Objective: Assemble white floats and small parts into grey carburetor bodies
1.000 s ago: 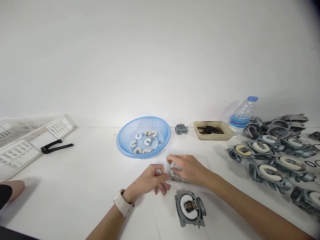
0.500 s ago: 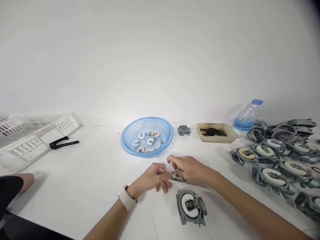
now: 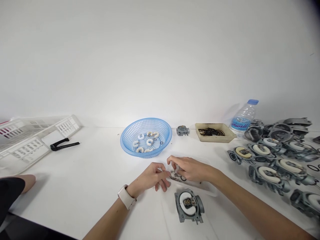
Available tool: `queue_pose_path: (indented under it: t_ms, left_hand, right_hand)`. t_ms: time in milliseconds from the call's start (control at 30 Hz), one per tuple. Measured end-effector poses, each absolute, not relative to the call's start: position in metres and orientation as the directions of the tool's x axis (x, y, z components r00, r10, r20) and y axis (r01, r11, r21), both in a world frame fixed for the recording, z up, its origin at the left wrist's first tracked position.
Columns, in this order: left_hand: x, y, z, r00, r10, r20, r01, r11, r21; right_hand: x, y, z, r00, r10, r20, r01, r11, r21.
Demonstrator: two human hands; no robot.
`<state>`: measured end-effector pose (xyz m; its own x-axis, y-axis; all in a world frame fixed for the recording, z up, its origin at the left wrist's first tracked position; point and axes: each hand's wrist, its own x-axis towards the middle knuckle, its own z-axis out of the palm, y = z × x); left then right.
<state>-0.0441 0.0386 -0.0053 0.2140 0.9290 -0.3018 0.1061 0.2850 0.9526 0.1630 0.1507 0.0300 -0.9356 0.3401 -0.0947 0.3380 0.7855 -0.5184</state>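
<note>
White wall point(image 3: 160, 66) fills the upper frame, with a white desk point(image 3: 87, 193) across the lower part. A slotted white plastic crate point(image 3: 30, 148) occupies the left edge; below it, at lower left, a partly visible black-clad limb point(image 3: 11, 191) juts in. Grey metal bodies point(image 3: 270, 176) crowd the right side, several with pale C-shaped inserts, one yellowish.

At centre, a blue mesh basket point(image 3: 123, 145) holds white C-shaped pieces point(image 3: 150, 142) and thin dark rings. Below it sits a clear shallow tray point(image 3: 211, 192) of small parts point(image 3: 175, 176) and a black ring, partly covered by the right hand point(image 3: 191, 168). That hand's grip is narrow, fingers curled down over the parts; whether it holds one, I cannot tell. The left hand point(image 3: 155, 176) is at the tray's left edge, fingers bent, its hold unclear.

Right of centre, a cream tray point(image 3: 228, 138) contains black bands point(image 3: 211, 132), near a tilted bottle point(image 3: 242, 118). A lone metal body point(image 3: 183, 213) lies at lower centre, its white insert facing up. Smaller are the black strap point(image 3: 65, 145) at left and a little metal fitting point(image 3: 182, 130) behind the basket's right side.
</note>
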Motion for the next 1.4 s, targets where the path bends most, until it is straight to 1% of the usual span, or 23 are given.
queue_pose_path:
  t_ms: [100, 567, 1200, 1400]
  left_hand:
    - [-0.0443, 0.0384, -0.0048, 0.213, 0.930, -0.301, 0.103, 0.285, 0.953]
    - [-0.0448, 0.0397, -0.0070, 0.207, 0.931, -0.302, 0.091, 0.289, 0.953]
    - [-0.0436, 0.0389, -0.0053, 0.194, 0.931, -0.308, 0.097, 0.294, 0.951]
    - [-0.0422, 0.0379, -0.0037, 0.190, 0.933, -0.305, 0.103, 0.290, 0.951]
  right_hand:
    - [0.1630, 0.1502, 0.0303, -0.941, 0.326, -0.096, 0.324, 0.776, -0.541]
    - [0.1623, 0.1509, 0.0333, -0.936, 0.336, -0.100, 0.328, 0.737, -0.591]
    - [0.1635, 0.1496, 0.0326, -0.943, 0.306, -0.130, 0.324, 0.755, -0.570]
    - [0.1671, 0.1473, 0.0339, -0.944, 0.309, -0.113, 0.318, 0.766, -0.559]
